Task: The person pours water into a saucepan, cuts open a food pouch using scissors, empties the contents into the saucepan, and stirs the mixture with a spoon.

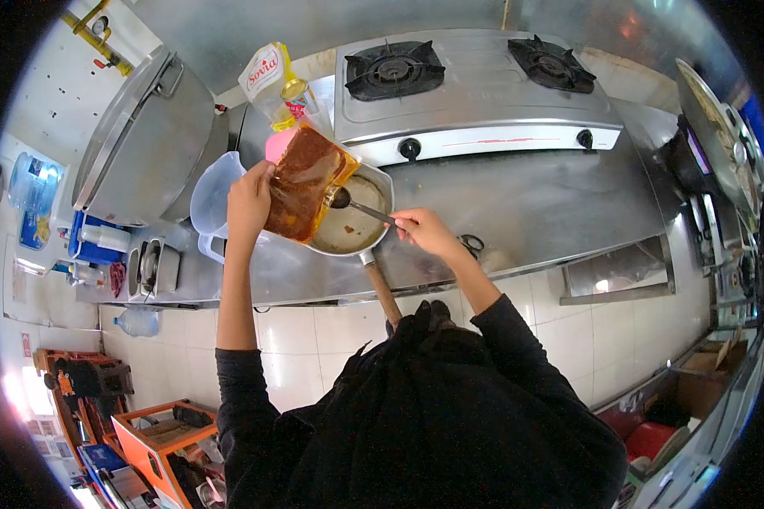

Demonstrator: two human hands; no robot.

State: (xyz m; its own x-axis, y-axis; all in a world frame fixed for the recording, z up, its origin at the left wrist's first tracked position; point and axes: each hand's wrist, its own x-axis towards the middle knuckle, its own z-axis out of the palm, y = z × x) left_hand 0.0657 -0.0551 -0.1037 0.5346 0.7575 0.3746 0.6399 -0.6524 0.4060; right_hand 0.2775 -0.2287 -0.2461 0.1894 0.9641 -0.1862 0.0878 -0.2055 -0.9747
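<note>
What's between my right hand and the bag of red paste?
The spoon, in the head view: your right hand holds its handle, and its bowl is at the edge of the bag.

The bench (pixel 526 204) has smooth, shiny metal surface. At twelve o'clock, the stove (pixel 484 93) is glossy metal. At ten o'clock, the jug (pixel 215 197) is cloudy plastic; the pouch (pixel 301 191) is glossy plastic.
</note>
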